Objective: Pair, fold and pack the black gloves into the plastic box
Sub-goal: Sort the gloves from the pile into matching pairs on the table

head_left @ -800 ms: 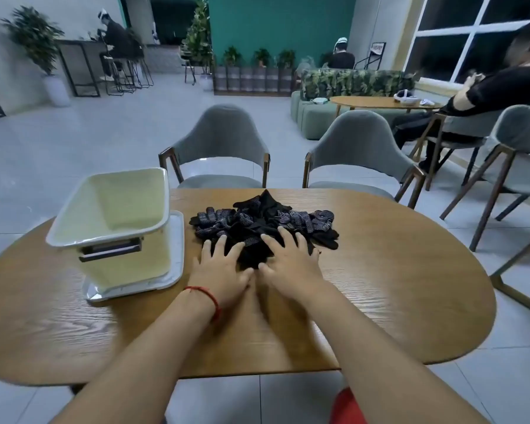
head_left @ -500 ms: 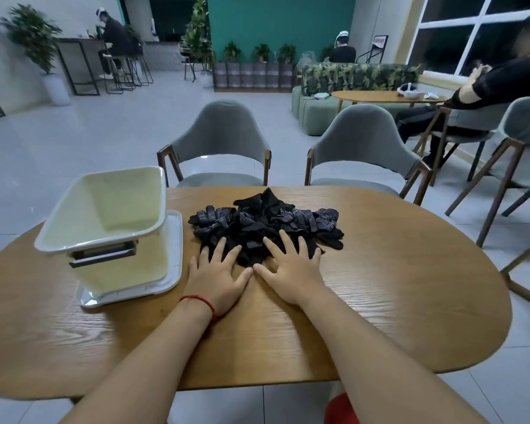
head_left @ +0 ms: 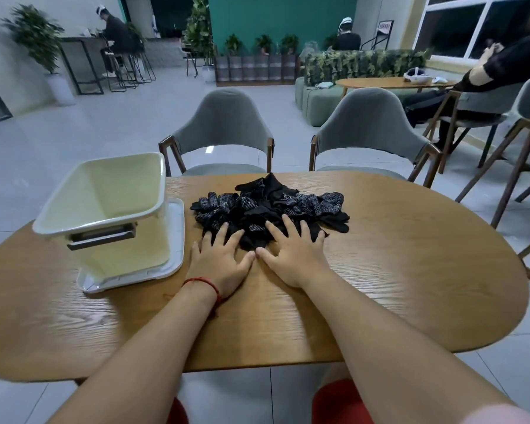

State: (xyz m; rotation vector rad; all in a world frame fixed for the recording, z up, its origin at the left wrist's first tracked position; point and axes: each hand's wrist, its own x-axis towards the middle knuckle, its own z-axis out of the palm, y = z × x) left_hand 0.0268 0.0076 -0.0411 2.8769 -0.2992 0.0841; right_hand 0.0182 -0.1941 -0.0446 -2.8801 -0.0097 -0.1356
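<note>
A loose pile of black gloves with small white dots lies at the middle of the wooden table. My left hand lies flat with its fingers spread, the fingertips on the pile's near edge. My right hand lies flat beside it, fingers spread over the pile's near right part. The two thumbs nearly meet. A cream plastic box stands left of the pile, open and with nothing visible inside.
The box stands on its white lid. Two grey chairs stand at the table's far side, more chairs and a seated person at the right. Bare wood lies right of the pile and in front of my hands.
The view has shifted a little as my head moved. Both hands stay flat on the near edge of the pile, fingers spread slightly wider.
</note>
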